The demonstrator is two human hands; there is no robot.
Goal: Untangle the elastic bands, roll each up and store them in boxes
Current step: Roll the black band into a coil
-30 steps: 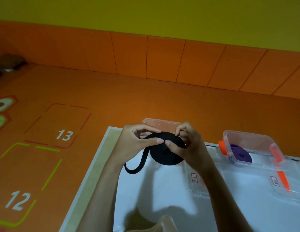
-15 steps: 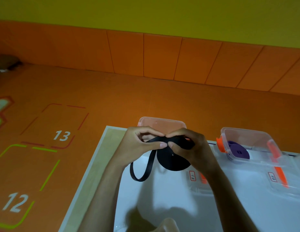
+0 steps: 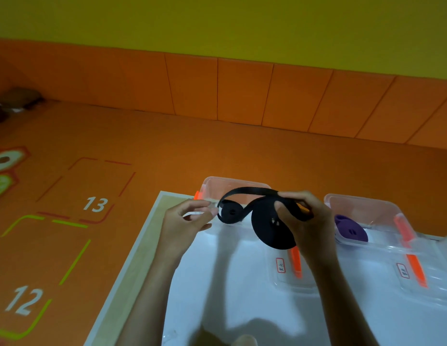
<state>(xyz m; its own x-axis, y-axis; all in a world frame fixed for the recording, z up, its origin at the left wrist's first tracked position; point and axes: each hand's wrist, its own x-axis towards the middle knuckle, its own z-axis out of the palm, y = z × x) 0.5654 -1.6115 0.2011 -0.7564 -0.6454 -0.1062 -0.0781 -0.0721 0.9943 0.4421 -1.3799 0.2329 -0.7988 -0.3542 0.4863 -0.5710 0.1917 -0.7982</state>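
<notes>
A black elastic band, mostly wound into a flat roll (image 3: 272,231), is held above the white table (image 3: 230,283). My right hand (image 3: 309,221) grips the roll from above, fingers curled over its top edge. The band's loose tail (image 3: 230,212) arcs out to the left and curls into a small loop. My left hand (image 3: 190,218) pinches that tail's end at its fingertips. Behind my hands stands a clear box (image 3: 232,182) without a lid. A second clear box (image 3: 367,208) at the right holds a purple rolled band (image 3: 349,229).
Two clear lids with orange clips lie flat on the table, one (image 3: 289,278) below my right hand, the other (image 3: 417,283) further right. The table's wooden left edge (image 3: 142,245) borders an orange floor with painted numbers. An orange padded wall runs behind.
The tail, which hung down below my hands, is now drawn up and out to the left. My left hand has moved left, away from the roll. The right hand keeps its hold.
</notes>
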